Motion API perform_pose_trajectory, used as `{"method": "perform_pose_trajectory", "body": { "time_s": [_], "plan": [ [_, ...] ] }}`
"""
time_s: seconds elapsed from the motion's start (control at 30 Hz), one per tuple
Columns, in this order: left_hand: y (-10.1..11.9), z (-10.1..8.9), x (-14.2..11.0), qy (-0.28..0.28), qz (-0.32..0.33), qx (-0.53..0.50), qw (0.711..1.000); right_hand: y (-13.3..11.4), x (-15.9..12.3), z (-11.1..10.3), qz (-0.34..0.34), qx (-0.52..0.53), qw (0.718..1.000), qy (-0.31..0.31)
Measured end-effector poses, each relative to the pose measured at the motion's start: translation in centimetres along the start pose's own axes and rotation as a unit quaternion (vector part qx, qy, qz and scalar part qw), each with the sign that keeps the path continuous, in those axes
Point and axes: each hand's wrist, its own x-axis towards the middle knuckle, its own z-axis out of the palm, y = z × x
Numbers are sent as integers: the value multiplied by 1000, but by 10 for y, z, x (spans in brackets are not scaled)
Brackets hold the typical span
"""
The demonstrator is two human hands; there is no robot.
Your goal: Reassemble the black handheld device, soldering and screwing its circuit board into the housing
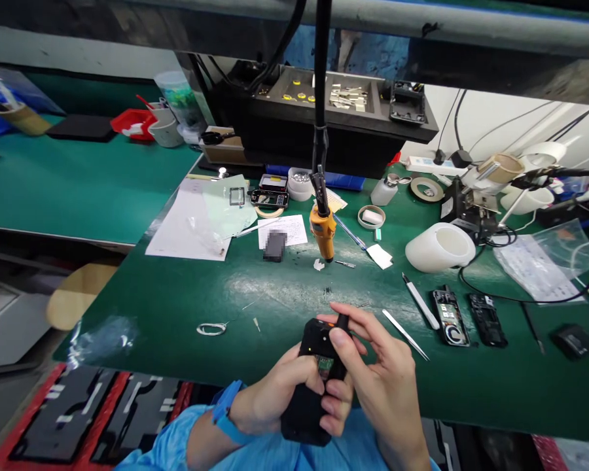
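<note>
A black handset, with an opening that shows a green circuit board and a short stub on its top corner, is held over the table's front edge. My left hand is wrapped round its body, the thumb lying at the opening. Thumb and fingers of my right hand pinch the stub at the top. Right of my hands lie white tweezers, a white-handled knife, an opened handset half and a black housing.
An orange tool hangs above the green table. A white cup lies on its side, with cables behind it. Papers, a coiled white cord, a small dispenser bottle and a tape roll are spread about.
</note>
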Motion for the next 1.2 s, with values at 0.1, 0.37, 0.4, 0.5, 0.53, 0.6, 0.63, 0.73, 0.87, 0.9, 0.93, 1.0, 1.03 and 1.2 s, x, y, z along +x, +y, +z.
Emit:
{"method": "perform_pose_trajectory", "body": {
  "time_s": [0.1, 0.37, 0.4, 0.5, 0.53, 0.6, 0.63, 0.73, 0.87, 0.9, 0.93, 1.0, 1.03, 1.2],
  "plan": [
    [1, 0, 0, -22, -5, 2, 1000, 0, 0, 0, -5, -10, 1000, 15],
    [-9, -9, 5, 35, 21, 19, 999, 9, -1, 5, 19, -16, 1000, 15],
    [-13, -14, 6, 43, 29, 28, 998, 12, 0, 7, 22, -16, 1000, 14],
    [-26, -34, 8, 52, 56, 45, 996, 27, -1, 11, 23, -3, 1000, 0],
    [-30, -43, 8, 49, 63, 41, 996, 34, -2, 11, 24, -5, 1000, -2],
    [-37, -59, 7, 49, 79, 23, 995, 51, -6, 7, 27, -29, 999, 9],
    [-38, -67, 6, 57, 95, 13, 994, 60, -8, 3, 24, -57, 998, 21],
    [-38, -84, 3, 116, 176, -13, 977, 91, -17, -8, -8, -167, 985, 28],
    [-28, -94, 0, 196, 260, -21, 945, 125, -26, -19, -35, -257, 966, 17],
    [-26, -95, -1, 204, 265, -17, 942, 130, -26, -21, -37, -266, 963, 24],
    [-25, -95, -1, 207, 268, -13, 941, 135, -25, -22, -37, -270, 962, 31],
    [-24, -97, 1, 198, 274, -14, 941, 140, -19, -26, -36, -275, 960, 41],
    [-25, -97, 3, 187, 277, -16, 942, 142, -16, -27, -36, -278, 959, 46],
    [-34, -100, 17, 135, 277, -4, 951, 143, 4, -36, -29, -289, 954, 74]
  ]
}}
